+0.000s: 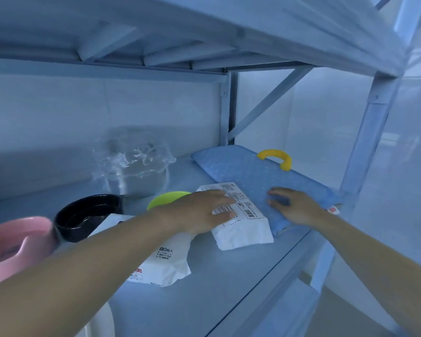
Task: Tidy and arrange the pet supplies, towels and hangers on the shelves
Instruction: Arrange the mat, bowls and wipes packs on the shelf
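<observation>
The left hand [199,212] is laid flat on a white packet [243,231], fingers extended. The right hand [295,205] (fingers spread, nothing grasped) is rested on a blue padded board [241,171].

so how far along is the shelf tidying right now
Early on. Looks done: the blue padded board lies flat at the right end of the shelf. In hand: left hand rests on a white pack at its edge, right hand on the board. Left: second pack, black bowl, green bowl, pink bowl and clear plastic lie scattered.
</observation>
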`<state>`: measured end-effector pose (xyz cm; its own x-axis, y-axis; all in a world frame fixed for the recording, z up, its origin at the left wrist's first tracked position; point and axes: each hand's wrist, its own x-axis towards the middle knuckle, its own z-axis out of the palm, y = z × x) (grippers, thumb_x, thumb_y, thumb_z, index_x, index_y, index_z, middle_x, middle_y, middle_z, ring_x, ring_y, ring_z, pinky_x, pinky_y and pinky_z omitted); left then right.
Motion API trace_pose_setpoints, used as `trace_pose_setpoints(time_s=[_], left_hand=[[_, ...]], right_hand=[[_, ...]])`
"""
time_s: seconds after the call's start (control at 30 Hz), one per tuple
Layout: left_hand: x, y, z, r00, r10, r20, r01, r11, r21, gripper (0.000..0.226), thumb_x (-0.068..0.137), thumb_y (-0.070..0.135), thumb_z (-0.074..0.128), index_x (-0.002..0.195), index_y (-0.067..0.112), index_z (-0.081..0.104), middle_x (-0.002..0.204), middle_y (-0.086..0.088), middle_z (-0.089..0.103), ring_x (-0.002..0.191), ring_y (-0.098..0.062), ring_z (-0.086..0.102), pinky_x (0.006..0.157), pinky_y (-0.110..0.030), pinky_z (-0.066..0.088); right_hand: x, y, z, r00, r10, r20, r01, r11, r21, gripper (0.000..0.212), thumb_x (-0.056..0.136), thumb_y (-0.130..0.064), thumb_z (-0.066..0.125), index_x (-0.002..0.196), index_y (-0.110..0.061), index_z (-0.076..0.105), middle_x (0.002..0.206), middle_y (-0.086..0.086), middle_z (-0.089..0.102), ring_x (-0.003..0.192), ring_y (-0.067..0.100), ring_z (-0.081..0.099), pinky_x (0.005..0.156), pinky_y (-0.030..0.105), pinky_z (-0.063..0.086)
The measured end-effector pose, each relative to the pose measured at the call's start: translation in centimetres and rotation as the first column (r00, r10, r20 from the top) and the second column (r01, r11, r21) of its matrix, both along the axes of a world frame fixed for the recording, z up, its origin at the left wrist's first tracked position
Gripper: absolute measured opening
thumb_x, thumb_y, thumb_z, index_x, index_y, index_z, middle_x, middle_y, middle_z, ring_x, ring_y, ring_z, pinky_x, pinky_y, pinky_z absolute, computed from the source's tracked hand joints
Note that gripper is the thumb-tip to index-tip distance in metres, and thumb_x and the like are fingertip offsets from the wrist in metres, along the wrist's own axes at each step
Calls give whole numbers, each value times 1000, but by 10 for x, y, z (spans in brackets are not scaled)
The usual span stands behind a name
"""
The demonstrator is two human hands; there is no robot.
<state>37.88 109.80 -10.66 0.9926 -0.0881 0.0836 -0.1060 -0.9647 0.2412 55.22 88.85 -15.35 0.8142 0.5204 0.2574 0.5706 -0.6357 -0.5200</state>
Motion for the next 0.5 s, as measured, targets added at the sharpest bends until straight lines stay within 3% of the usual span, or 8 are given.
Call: trace_pose_setpoints(time_s=[0.3,0.5], left_hand=[[1,0,-8,1000,-27,-16,27,1000,-8,48,93,48,45,140,45,32,153,15,23,140,0,17,106,-14,12],[-4,-2,-10,1000,-26,-16,26,999,-23,49,94,47,43,141,42,30,154,13,21,141,-2,16,105,-13,12]], right_hand=[[16,-25,-3,991,90,-103,-83,994,66,34,87,-33,62,121,-29,59,137,-14,48,132,6,38,113,24,23],[21,-44,4,984,133,-123,-136,991,-17,33,86,-33,63,119,-33,59,134,-20,48,126,-1,39,104,14,22]])
